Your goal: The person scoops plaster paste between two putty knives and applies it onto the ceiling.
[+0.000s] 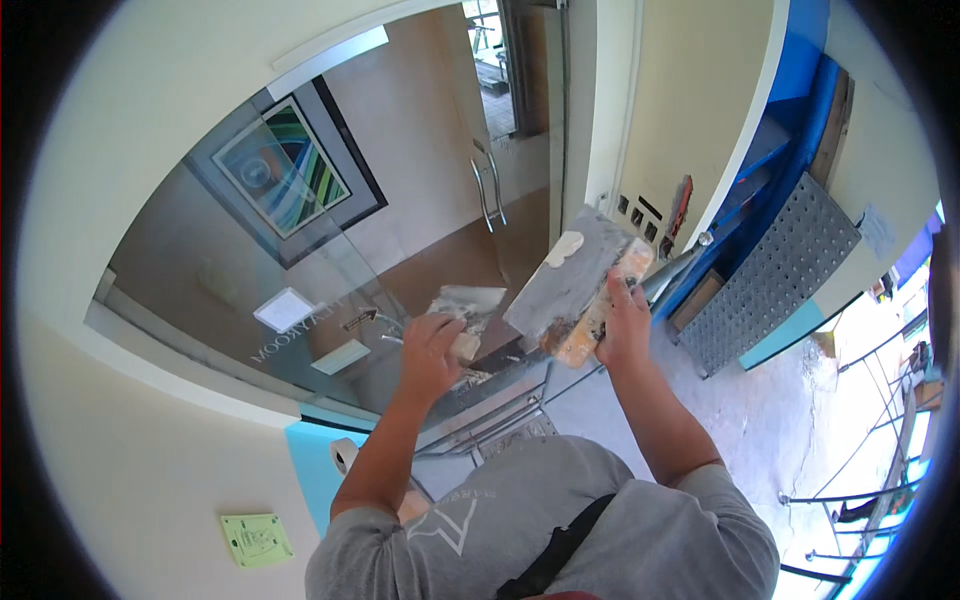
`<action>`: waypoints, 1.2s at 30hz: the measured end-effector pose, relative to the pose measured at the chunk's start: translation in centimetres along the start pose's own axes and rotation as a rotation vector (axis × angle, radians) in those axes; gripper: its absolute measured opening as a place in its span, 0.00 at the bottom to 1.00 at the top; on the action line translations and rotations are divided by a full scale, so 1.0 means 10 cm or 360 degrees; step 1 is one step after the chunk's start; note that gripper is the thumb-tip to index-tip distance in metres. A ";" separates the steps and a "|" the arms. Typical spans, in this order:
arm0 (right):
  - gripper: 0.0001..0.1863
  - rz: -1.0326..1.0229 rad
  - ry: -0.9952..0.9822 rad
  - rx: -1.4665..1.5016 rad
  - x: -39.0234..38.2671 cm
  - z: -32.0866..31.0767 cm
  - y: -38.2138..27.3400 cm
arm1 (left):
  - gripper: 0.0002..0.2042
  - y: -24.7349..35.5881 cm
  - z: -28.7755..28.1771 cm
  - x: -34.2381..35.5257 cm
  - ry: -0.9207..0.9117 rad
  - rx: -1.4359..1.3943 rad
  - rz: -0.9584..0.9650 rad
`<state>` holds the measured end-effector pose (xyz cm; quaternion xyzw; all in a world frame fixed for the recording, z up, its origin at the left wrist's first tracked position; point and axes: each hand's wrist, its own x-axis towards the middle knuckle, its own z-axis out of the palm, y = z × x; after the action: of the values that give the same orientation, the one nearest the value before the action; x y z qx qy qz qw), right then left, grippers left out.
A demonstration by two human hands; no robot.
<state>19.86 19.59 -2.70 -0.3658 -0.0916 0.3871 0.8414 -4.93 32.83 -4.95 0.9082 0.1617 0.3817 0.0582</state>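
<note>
My left hand (433,350) is closed around the pale handle of a putty knife (474,299), whose wide metal blade points up and away from me. To its right, my right hand (625,320) grips a plastering trowel (578,270) by its worn orange and whitish handle side. The trowel's flat grey face is tilted, and a dab of off-white putty (565,248) sticks near its upper left edge. A small gap separates the two tools. Both are held up in front of my chest.
Ahead stands a glass wall and door with curved metal handles (488,186); a framed picture (283,165) shows behind the glass. Metal scaffold tubes (500,422) cross just below my hands. To the right are a perforated metal plank (775,270) and blue shelving (760,160).
</note>
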 end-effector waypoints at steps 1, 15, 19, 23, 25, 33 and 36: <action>0.23 -0.0234 0.0069 -0.0109 0.05 0.00 0.03 | 0.23 0.02 -0.06 0.04 0.0148 0.0035 0.0040; 0.19 -0.1206 -0.0371 -0.1230 -0.32 0.90 0.10 | 0.25 -0.13 -0.29 0.70 0.0608 0.0230 0.0351; 0.20 -0.0863 -0.0782 -0.1932 -0.46 1.10 -0.01 | 0.21 -0.29 -0.67 1.02 0.0955 0.0292 0.0525; 0.21 -0.0850 -0.0741 -0.2018 -0.25 0.92 0.20 | 0.19 -0.49 -1.42 1.70 0.1241 0.0504 0.0597; 0.21 -0.0789 -0.0644 -0.1948 -0.13 0.68 0.23 | 0.18 -0.53 -2.11 2.08 0.1459 0.0799 0.0656; 0.18 -0.0884 -0.0075 -0.1917 0.50 -0.33 0.36 | 0.19 -0.19 -4.49 3.55 0.2181 0.0439 0.0246; 0.19 -0.1006 0.0054 -0.1860 0.64 -0.57 0.38 | 0.19 -0.18 -5.02 3.84 0.2138 0.0535 0.0362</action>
<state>24.53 22.71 -10.21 -0.7235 -0.3761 0.0026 0.5789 -15.92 46.57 55.74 0.4837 0.1236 0.8338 -0.2358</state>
